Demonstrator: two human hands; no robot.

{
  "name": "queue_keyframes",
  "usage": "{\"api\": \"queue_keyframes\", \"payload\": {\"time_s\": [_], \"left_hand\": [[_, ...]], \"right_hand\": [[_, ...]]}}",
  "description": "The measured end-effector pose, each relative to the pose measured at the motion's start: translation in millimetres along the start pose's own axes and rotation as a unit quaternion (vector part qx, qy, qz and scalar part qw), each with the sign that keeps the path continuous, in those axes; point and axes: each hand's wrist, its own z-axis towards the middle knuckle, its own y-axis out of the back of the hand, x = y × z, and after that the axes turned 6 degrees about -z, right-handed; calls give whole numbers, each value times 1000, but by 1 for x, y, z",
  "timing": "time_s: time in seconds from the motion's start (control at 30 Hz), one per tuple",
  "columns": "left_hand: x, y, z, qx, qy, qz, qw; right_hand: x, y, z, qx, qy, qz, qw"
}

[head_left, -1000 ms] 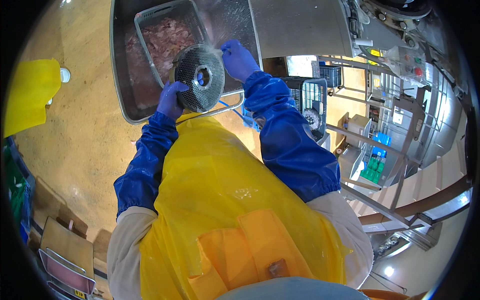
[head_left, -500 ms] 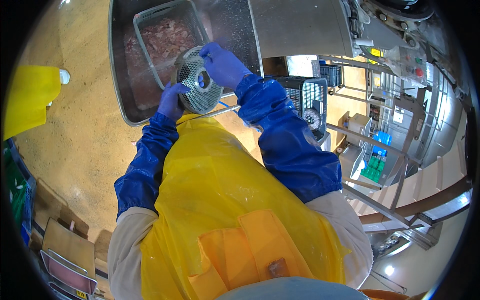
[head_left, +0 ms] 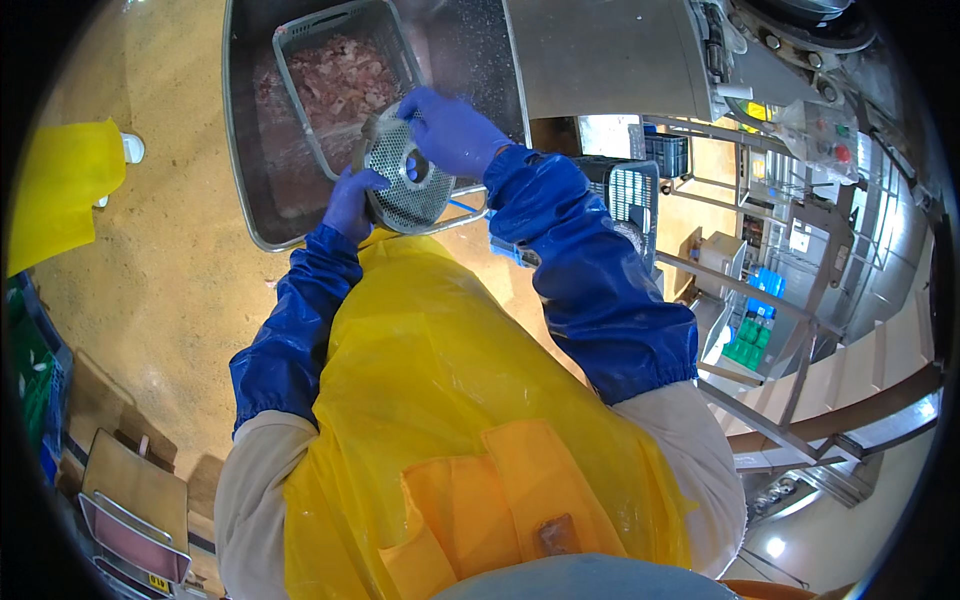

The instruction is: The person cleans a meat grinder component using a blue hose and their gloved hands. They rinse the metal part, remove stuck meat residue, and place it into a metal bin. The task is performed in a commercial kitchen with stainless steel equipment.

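A round metal grinder plate (head_left: 390, 190), full of small holes and with a larger hole at its centre, is held tilted over the near side of a metal tub (head_left: 237, 170). My left hand (head_left: 350, 200) is closed on its left edge, thumb on the face; blue glove shows through the central hole. My right hand (head_left: 450, 132) is closed at the plate's upper right, fingers over the rim; its fingertips are partly hidden. Just beyond the plate, a grey crate (head_left: 292, 95) with pinkish meat scraps (head_left: 345, 80) sits in the tub.
To the right of the tub is a metal surface (head_left: 600, 60). Dark crates (head_left: 630, 190) stand beyond my right forearm, near metal rails (head_left: 740, 285). Someone in a yellow apron (head_left: 75, 190) is at far left. A chair (head_left: 135, 500) stands at lower left.
Both hands and the plate have shifted slightly right in the view, along with the tub and crate. The plate's tilt differs a little. Both hands still hold it.
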Motion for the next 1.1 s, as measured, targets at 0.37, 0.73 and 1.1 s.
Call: {"api": "queue_keyframes", "payload": {"time_s": [0.37,0.73,1.1], "left_hand": [[12,17,11,-21,6,-14,1000],[16,13,6,-5,19,-35,999],[19,41,4,5,-35,-5,999]], "right_hand": [[9,-9,-21,18,59,-9,998],[-22,4,-25,17,-40,-80,996],[-92,-45,-91,-10,-127,-16,992]]}}
